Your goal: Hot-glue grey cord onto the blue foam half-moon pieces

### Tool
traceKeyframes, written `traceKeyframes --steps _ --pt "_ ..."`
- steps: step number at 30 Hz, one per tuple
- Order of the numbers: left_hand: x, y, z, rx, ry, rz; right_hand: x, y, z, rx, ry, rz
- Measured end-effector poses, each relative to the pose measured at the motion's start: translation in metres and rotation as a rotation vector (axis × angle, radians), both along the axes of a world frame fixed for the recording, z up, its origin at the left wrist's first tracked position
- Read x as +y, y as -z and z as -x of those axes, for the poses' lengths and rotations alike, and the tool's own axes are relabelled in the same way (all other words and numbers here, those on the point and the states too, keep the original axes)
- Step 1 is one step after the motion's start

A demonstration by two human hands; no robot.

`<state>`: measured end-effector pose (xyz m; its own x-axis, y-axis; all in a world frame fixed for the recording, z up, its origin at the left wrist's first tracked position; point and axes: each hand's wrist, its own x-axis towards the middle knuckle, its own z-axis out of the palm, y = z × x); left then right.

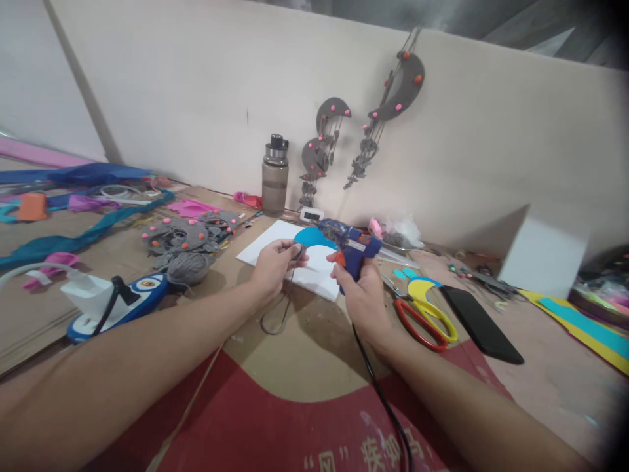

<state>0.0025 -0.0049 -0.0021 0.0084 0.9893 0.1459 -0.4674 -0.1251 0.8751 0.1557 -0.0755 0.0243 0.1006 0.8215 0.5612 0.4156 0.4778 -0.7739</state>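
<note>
My right hand (366, 298) is wrapped round the handle of a blue glue gun (354, 248), its nozzle pointing left toward my other hand. A black cord runs down from the gun. My left hand (275, 265) pinches a grey cord (291, 275), whose loose loop hangs onto the cardboard. Behind and between the hands lies a white sheet (260, 244) with a blue curved shape (310, 236) on it, partly hidden by the gun. Whether the cord touches the nozzle, I cannot tell.
To the right lie scissors (422, 321) with red and yellow handles and a black phone (481, 324). On the left are a grey yarn ball (189, 265), grey felt pieces (179, 235) and a power strip (147, 295). A water bottle (274, 180) stands by the wall, where grey moon ornaments (405, 88) hang.
</note>
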Motion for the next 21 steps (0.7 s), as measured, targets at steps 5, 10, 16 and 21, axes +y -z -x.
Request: traceKeyframes --steps 5,10,16,21 --pt "0.002 0.003 -0.002 -0.016 0.002 -0.013 -0.003 0.01 0.001 -0.146 0.09 0.038" --pt "0.003 0.003 -0.002 -0.012 -0.011 -0.035 -0.001 0.012 0.001 -0.214 0.146 0.011" --pt "0.002 0.002 -0.001 -0.005 -0.033 -0.019 0.0 0.015 0.002 -0.268 0.144 -0.006" --pt "0.001 0.001 -0.002 0.008 -0.054 -0.026 0.001 0.016 0.002 -0.288 0.124 -0.011"
